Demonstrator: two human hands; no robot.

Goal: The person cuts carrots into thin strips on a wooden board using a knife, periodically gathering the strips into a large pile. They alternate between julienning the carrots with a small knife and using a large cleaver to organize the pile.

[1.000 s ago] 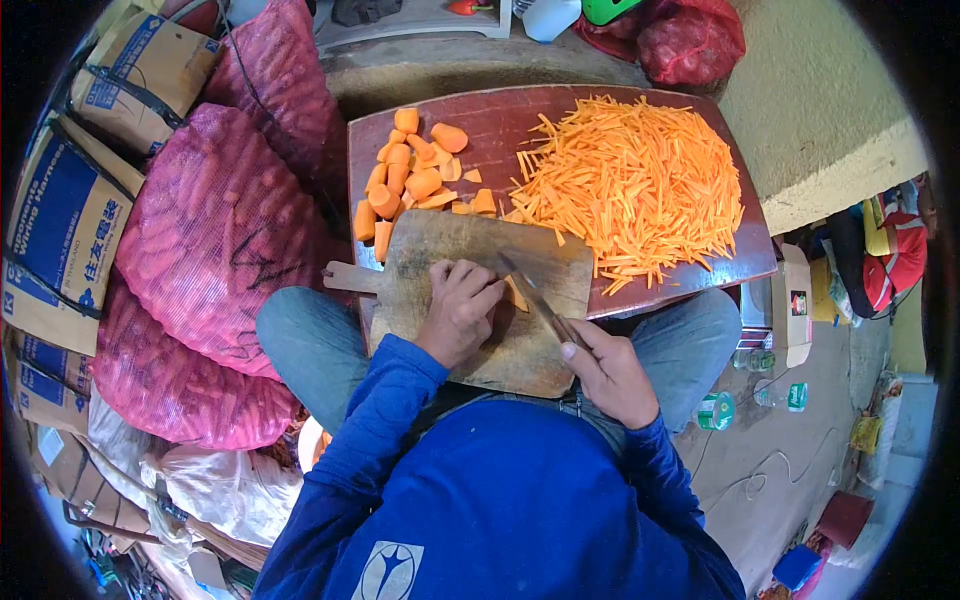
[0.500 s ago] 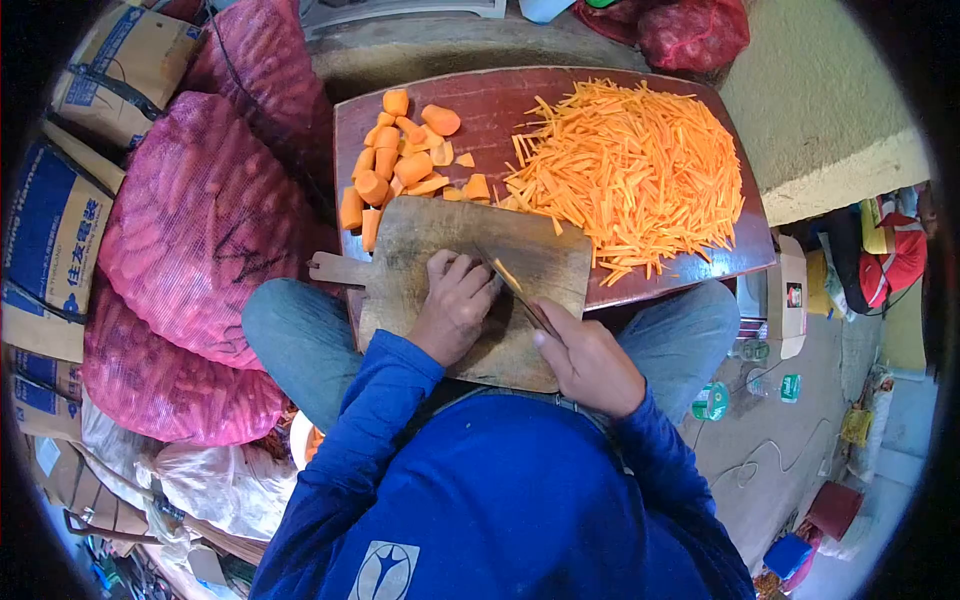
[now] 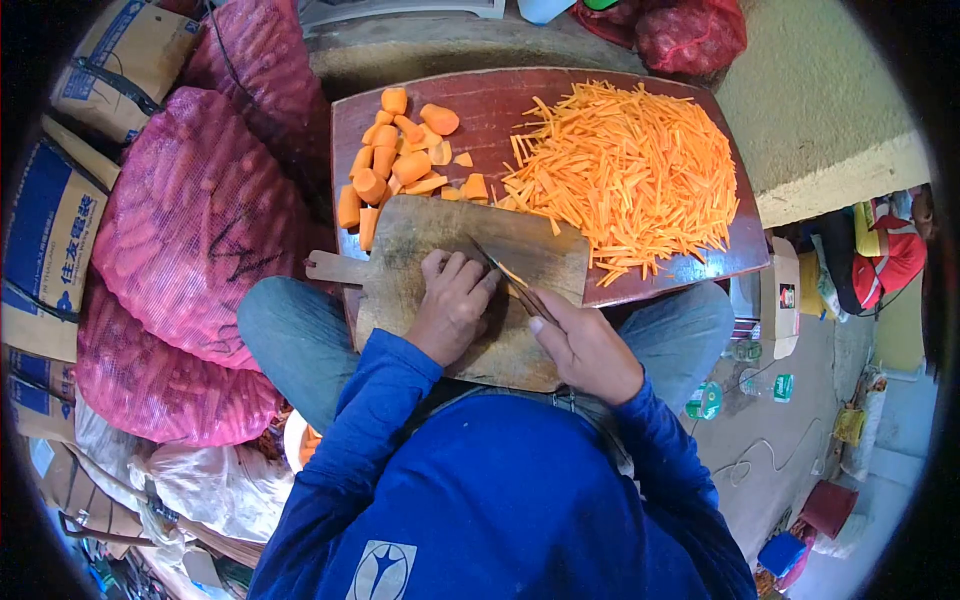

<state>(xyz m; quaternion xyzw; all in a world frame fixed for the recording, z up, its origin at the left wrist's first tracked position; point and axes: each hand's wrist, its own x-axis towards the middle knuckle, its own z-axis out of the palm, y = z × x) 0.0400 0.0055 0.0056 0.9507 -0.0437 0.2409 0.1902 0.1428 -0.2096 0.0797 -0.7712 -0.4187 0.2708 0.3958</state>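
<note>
A worn wooden cutting board (image 3: 410, 235) rests at the near edge of a dark red table (image 3: 490, 100). On it, my left hand (image 3: 457, 305) is closed with the fingers curled down; what lies beneath them is hidden. My right hand (image 3: 585, 345) grips the handle of a knife (image 3: 510, 277), whose blade points up and left beside my left fingertips. A thin orange strip (image 3: 512, 273) lies along the blade. Cut carrot chunks (image 3: 390, 160) sit beyond the board on the left, and a large heap of carrot strips (image 3: 630, 170) on the right.
Pink mesh sacks (image 3: 200, 230) full of carrots are stacked at the left, beside cardboard boxes (image 3: 50, 230). A white container (image 3: 297, 440) stands by my left leg. Bottles (image 3: 705, 400) and an open carton (image 3: 784, 300) are on the floor at the right.
My right hand and the knife have shifted slightly, with the blade now nearer my left fingertips. My left hand holds almost the same place.
</note>
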